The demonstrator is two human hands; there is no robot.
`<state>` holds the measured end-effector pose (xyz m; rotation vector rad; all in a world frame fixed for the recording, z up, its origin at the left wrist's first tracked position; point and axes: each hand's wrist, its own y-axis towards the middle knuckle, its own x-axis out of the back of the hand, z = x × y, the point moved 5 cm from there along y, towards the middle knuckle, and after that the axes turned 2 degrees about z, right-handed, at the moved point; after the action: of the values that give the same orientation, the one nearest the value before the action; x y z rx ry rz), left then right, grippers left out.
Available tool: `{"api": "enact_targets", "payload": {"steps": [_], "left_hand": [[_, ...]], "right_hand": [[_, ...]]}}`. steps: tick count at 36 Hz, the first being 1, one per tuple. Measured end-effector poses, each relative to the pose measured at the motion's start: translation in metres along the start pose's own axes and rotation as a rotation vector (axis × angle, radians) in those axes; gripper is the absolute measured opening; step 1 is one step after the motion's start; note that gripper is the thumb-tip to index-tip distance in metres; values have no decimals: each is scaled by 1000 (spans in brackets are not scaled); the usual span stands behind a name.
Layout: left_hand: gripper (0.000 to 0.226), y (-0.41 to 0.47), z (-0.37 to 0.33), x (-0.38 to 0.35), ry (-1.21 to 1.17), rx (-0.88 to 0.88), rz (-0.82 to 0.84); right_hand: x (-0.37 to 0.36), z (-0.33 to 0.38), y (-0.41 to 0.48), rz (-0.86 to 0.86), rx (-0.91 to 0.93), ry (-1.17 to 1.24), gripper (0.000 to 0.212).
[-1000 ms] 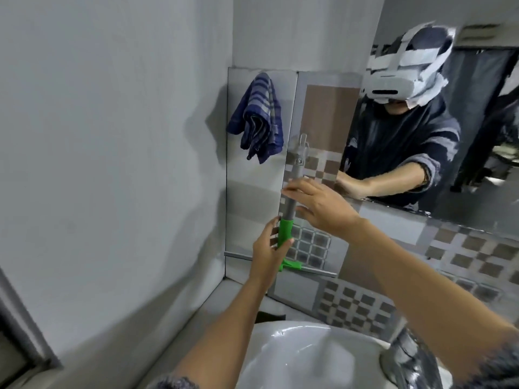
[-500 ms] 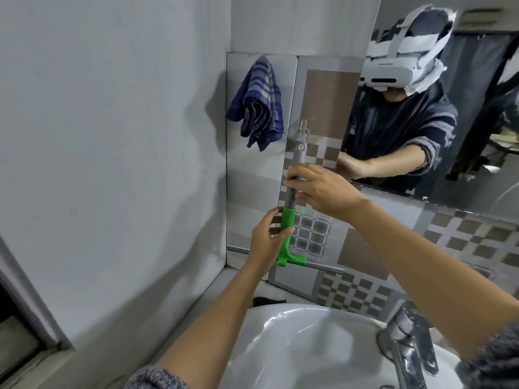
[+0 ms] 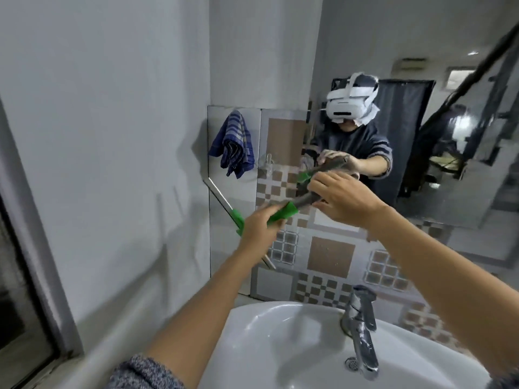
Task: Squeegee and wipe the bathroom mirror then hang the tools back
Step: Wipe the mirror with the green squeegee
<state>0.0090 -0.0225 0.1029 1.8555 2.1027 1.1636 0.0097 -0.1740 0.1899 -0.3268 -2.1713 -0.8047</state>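
Observation:
I hold a squeegee (image 3: 283,212) with a green neck and grey handle, tilted so the handle points up and to the right. My left hand (image 3: 259,230) grips the green neck. My right hand (image 3: 341,202) is closed on the grey handle end. The thin blade (image 3: 222,196) runs diagonally at the left, close to the tiled wall. A blue checked cloth (image 3: 233,143) hangs on the wall tile left of the mirror (image 3: 435,66). A small clear hook (image 3: 268,161) sits on the tile beside the cloth. The mirror reflects both hands and the squeegee.
A white sink (image 3: 280,346) with a chrome tap (image 3: 361,327) lies below my arms. A plain grey wall (image 3: 112,136) stands close on the left, with a dark window frame (image 3: 25,276) at the far left. Patterned brown and white tiles (image 3: 328,256) cover the wall under the mirror.
The squeegee has come off its upright position by the hook and swung to a slanted, near-horizontal angle. Both hands moved up and right with it. The view pulled back.

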Motion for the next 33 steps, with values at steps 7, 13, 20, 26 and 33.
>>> {"api": "enact_targets", "payload": {"steps": [7, 13, 20, 26, 33], "left_hand": [[45, 9, -67, -13, 207, -310, 106], [46, 13, -100, -16, 403, -460, -85], [36, 21, -130, -43, 353, -527, -22], [34, 39, -157, -55, 308, -601, 4], [35, 96, -199, -43, 381, -806, 37]], "right_hand": [[22, -22, -68, -5, -210, 85, 32], [42, -38, -117, -92, -417, 225, 30], [63, -57, -157, -91, -517, 197, 31], [79, -66, -147, -15, -480, 103, 46], [105, -89, -111, -160, -535, 59, 44]]}}
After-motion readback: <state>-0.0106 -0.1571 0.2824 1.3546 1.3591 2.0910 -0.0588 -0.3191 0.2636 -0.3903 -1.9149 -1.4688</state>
